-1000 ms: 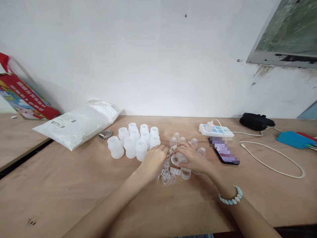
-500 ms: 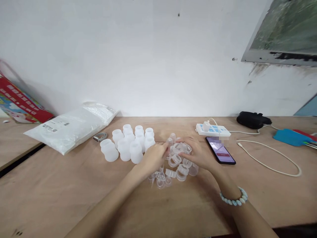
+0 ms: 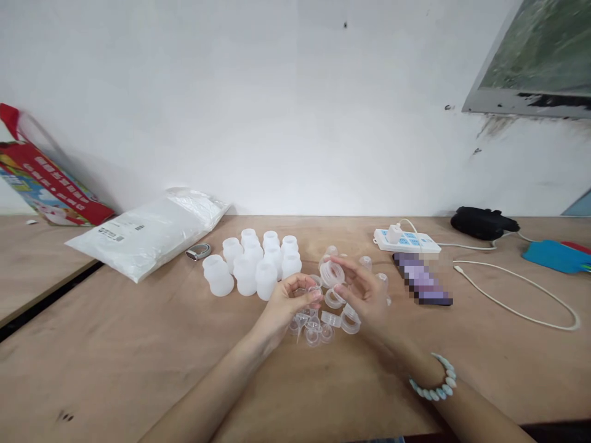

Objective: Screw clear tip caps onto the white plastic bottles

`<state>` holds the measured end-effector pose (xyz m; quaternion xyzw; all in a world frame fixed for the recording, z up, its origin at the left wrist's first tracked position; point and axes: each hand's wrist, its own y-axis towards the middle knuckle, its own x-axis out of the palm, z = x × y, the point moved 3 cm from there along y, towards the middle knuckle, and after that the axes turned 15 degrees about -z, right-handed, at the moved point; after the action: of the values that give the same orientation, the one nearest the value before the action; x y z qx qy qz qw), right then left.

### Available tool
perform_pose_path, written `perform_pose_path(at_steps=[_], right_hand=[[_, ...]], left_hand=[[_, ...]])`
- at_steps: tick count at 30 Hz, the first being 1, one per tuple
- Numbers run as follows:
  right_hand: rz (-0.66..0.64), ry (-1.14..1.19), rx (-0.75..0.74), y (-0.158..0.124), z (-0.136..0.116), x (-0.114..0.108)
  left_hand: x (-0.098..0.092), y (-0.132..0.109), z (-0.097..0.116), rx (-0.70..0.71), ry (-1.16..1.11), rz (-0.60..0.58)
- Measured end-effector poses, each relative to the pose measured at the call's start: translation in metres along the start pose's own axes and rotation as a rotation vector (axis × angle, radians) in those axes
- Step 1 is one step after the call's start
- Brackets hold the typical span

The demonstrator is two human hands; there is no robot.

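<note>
My right hand [image 3: 364, 295] is lifted a little off the wooden table [image 3: 138, 344] and pinches a clear plastic ring [image 3: 331, 272] between thumb and fingers. My left hand [image 3: 289, 301] is curled beside it, fingertips closed on a small clear plastic piece [image 3: 314, 290]. Below and between the hands lies a loose pile of clear rings and small caps [image 3: 323, 323]. To the left of the hands stands a cluster of several white translucent bottle-shaped parts [image 3: 252, 264].
A white plastic bag [image 3: 148, 231] lies at the left, with a small metal ring [image 3: 197, 251] beside it. A phone [image 3: 422, 280], a power strip [image 3: 406, 241] with a white cable [image 3: 517, 295], a black object [image 3: 482, 223] and a blue item [image 3: 554, 255] lie at the right.
Both hands have risen from the pile. My right hand has picked up a clear ring, and my left hand has turned palm-up with a small clear piece in its fingertips.
</note>
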<state>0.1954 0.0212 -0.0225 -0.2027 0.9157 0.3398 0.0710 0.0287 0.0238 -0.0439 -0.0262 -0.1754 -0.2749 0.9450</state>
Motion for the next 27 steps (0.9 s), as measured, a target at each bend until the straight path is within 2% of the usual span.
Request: perform_pose_path(at_steps=[6, 9, 14, 18, 21, 27], right_hand=[[-0.154, -0.307, -0.027, 0.001, -0.008, 0.007], [-0.157, -0.365, -0.053, 0.002, -0.003, 0.008], [-0.148, -0.390, -0.002, 0.002, 0.006, 0.009], [-0.138, -0.211, 0.060, 0.003, 0.010, 0.010], [-0.131, -0.014, 0.134, 0.004, 0.013, 0.010], [-0.196, 0.311, 0.299, 0.005, 0.019, 0.011]], left_hand=[[0.004, -0.001, 0.005, 0.024, -0.065, -0.015], [0.005, -0.002, 0.009, 0.016, -0.105, -0.042], [0.004, -0.002, 0.007, 0.013, -0.139, -0.035], [0.001, -0.001, 0.003, 0.065, -0.102, 0.074], [0.000, -0.001, 0.003, 0.117, -0.019, 0.097], [0.002, -0.005, 0.013, 0.202, 0.375, 0.133]])
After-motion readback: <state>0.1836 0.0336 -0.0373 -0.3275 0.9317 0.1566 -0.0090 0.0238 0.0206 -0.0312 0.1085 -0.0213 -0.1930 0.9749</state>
